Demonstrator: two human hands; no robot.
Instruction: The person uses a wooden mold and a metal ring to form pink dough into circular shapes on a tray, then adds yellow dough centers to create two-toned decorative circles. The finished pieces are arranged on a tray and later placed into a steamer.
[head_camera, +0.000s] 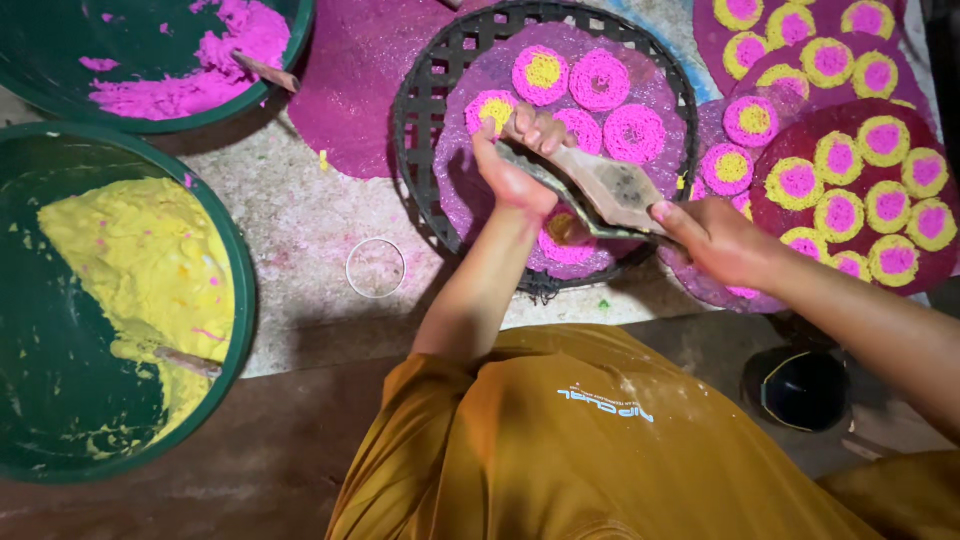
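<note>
Over the round black woven tray (425, 110), my left hand (515, 160) and right hand (715, 240) each grip one end of a flat brownish scraper (605, 185). Its long axis slants from upper left to lower right, just above a pink-and-yellow disc (565, 240) lying nearer my left hand.

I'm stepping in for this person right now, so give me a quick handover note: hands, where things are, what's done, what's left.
Left hand and right hand together hold a flat, worn scraper tool over the black woven tray.
On the tray: five pink-and-yellow discs on a purple sheet, a sixth partly hidden under the tool.
Filled sheets lie to the right.
Yellow paste and pink paste sit in green basins on the left.
The tray sheet has bare room left.
</note>
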